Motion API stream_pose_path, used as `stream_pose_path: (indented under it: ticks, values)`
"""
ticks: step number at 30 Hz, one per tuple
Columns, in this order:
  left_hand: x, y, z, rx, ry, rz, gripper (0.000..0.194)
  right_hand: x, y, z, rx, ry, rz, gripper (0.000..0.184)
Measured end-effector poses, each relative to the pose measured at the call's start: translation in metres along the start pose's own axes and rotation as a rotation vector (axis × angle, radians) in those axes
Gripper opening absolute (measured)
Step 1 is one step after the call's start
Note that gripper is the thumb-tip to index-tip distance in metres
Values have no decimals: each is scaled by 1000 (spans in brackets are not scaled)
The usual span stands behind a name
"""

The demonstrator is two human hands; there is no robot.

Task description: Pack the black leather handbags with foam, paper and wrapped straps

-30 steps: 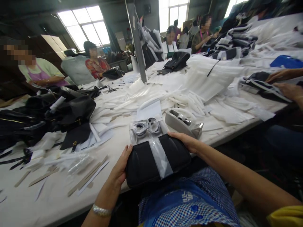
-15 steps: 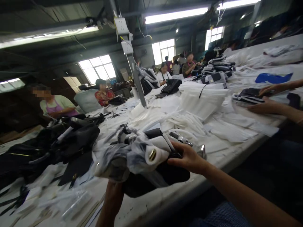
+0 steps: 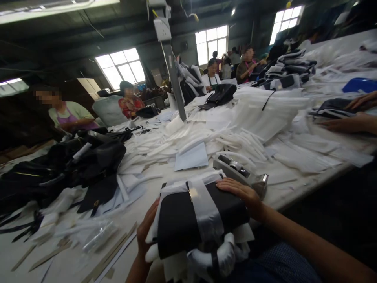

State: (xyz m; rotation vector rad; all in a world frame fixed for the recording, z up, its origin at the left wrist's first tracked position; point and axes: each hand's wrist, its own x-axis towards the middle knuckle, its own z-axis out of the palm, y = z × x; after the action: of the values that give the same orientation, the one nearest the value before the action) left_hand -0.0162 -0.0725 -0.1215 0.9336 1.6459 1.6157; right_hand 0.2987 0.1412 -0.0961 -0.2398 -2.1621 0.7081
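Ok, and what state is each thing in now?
Black bag, held between both hands
Plastic band, wrapped over it
Left hand, against its left end
Right hand, on its right end
Tape dispenser, untouched
Pale sheet, flat
White bundle, tied

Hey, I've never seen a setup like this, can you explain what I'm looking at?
There's no robot here: a person works with two bare hands, seen by a camera worn on their head, looking forward and down. The left hand and right hand hold a black bag by its sides, with a pale, shiny band around it. On the white table beyond are a blue-white sheet, what looks like a tape dispenser and heaps of white wrapping. More black bags lie to the left. The hands at far right are someone else's.
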Motion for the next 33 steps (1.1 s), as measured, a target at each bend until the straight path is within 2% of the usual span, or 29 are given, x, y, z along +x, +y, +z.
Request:
stream_pose_path:
  ticks: [2, 4, 7, 10, 12, 13, 15, 17, 18, 20, 22, 23, 25, 27, 28, 31, 33]
  values:
    - [-7, -6, 9, 73, 56, 153, 58, -12, 10, 10, -27, -13, 16, 35]
    - [-9, -10, 18, 193, 99, 274, 44, -21, 20, 19, -53, -41, 11, 38]
    - [-4, -11, 20, 324, 29, 248, 34, -27, 31, 29, -81, -116, 10, 39]
    - [0, -6, 5, 388, -152, 175, 45, -30, 35, 32, -109, -177, 11, 42]
    - [2, 4, -6, 399, -254, 139, 47, -31, 36, 29, -130, -205, -1, 46]
    - [3, 11, -9, 402, -266, 137, 45, -31, 35, 26, -140, -225, -4, 49]
    - [4, 32, -10, 409, -219, 157, 37, -28, 34, 16, -151, -291, 4, 55]
    - [6, 55, 0, 396, -131, 178, 27, -19, 28, 3, -152, -377, 3, 60]
    - [8, 66, 7, 373, -123, 172, 25, -12, 23, -3, -149, -401, -4, 61]
    - [13, 82, 25, 339, -174, 129, 30, 5, 7, -12, -143, -362, -6, 58]
    - [19, 87, 40, 367, -220, 93, 36, 20, -14, -14, -158, -256, 61, 50]
    - [21, 85, 46, 408, -240, 80, 37, 24, -24, -13, -166, -244, 111, 46]
    - [21, 74, 53, 500, -278, 72, 34, 23, -39, -4, -151, -347, 174, 45]
    - [15, 58, 56, 538, -301, 96, 33, 8, -44, 7, -121, -462, 145, 51]
    - [9, 50, 55, 543, -298, 127, 33, -3, -43, 13, -116, -473, 103, 55]
    - [-8, 30, 54, 619, -256, 238, 36, -37, -32, 26, -153, -371, -13, 62]
    - [-15, 24, 54, 700, -233, 294, 37, -48, -27, 30, -173, -350, -41, 64]
